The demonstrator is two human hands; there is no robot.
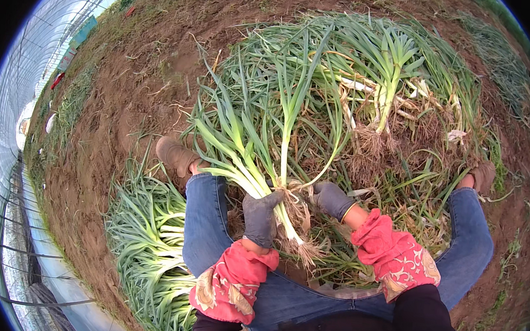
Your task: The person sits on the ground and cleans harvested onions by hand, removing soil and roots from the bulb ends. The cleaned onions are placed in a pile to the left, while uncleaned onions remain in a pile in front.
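Observation:
My left hand (261, 215), in a dark glove, is closed around a bunch of green onions (250, 171), white stems and stringy roots pointing down to the right. My right hand (333, 201), also gloved, is at the base of another green onion (286, 139) whose stem stands upright beside the bunch; dry outer leaves and roots hang there. The right fingertips are partly hidden, so its grip is unclear. Beyond my hands lies a large heap of uncleaned green onions (389, 91) with soil-coloured roots. Cleaner green onions (158, 246) with white stems lie in a pile at my left.
Loose leaf scraps (412, 216) cover the ground between my legs. My shoes (176, 157) rest either side of the heap. Brown soil (125, 87) stretches to the left, up to the plastic greenhouse wall (20, 97). More green onions (501, 63) lie at the upper right.

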